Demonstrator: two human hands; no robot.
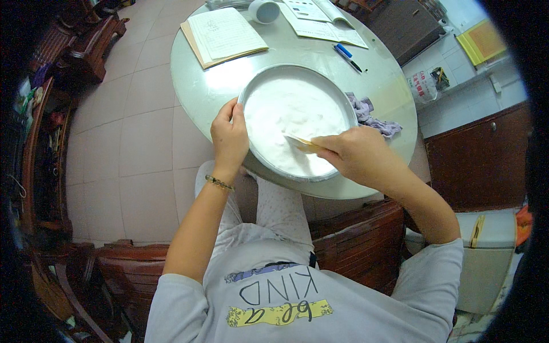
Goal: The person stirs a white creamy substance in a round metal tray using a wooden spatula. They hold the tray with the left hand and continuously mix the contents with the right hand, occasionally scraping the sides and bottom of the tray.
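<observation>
A wide round metal pan (349, 112) rests at the near side of the round table and holds a white, flour-like substance (296, 103) with a lumpy surface. My left hand (230, 135) grips the pan's left rim, thumb on the edge. In my right hand (354, 150) is a yellowish flat-handled utensil (306, 145), its tip down in the white substance near the pan's lower middle. The buried end cannot be made out. A crumpled purple cloth (373, 118) lies against the pan's right side.
On the pale glass-like tabletop (193, 92) are a notebook (227, 34), a white cup lying on its side (263, 11), open booklets (326, 25) and a pen with its blue cap (348, 56). Wooden benches (360, 244) flank my legs. A plastic bag (422, 87) hangs at right.
</observation>
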